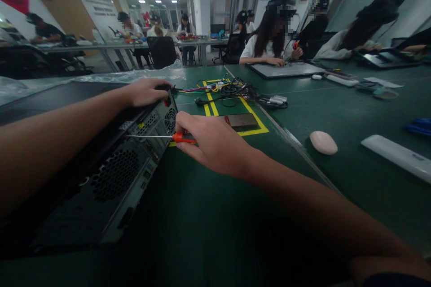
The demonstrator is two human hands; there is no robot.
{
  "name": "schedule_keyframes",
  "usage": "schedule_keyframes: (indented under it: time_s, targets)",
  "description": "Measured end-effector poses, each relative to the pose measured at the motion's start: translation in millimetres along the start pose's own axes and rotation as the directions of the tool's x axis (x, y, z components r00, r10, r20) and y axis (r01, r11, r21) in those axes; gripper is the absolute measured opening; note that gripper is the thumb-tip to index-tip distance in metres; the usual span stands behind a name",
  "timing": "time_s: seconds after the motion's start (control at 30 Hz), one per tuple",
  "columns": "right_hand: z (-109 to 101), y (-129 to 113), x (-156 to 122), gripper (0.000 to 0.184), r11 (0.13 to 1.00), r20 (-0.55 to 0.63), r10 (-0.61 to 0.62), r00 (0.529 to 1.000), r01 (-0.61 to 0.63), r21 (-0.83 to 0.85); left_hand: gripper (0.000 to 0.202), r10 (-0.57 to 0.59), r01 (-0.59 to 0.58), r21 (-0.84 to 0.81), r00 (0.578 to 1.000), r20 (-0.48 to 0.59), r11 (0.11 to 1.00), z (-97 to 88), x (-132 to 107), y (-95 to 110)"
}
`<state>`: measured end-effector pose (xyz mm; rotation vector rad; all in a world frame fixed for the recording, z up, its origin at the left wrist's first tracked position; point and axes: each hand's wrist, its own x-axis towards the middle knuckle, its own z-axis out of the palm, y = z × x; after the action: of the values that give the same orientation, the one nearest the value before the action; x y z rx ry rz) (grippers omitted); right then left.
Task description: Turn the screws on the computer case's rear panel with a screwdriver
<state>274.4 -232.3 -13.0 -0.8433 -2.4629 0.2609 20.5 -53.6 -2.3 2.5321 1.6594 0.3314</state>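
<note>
A black computer case (134, 175) lies on the table at the left, its metal back panel turned toward the right. On that panel are a honeycomb vent, ports and a power supply fan grille (170, 119). My left hand (146, 92) grips the case at its far top corner, fingers bent over the edge. My right hand (215, 143) is closed around a screwdriver (183, 138) with an orange and black handle. Its long thin shaft points left, and the tip touches or lies very close to the panel near the upper edge; I cannot tell which.
Beyond the case lie tangled cables (242, 89) and a flat box (243, 121) within yellow tape lines. A pale computer mouse (323, 142) and a long white bar (397, 154) are at the right. Another person (269, 36) works across the table at a flat panel (289, 70).
</note>
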Motion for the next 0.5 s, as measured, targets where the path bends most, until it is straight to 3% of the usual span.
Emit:
schedule_keyframes:
  time_s: [0.5]
  targets:
    - [-1.4,-1.4,-0.9,0.009,0.999,-0.034,0.006,0.999,-0.008,-0.052,0.071,0.015,-0.016,-0.023,0.999,-0.036,1.000,2.2,0.7,-2.0]
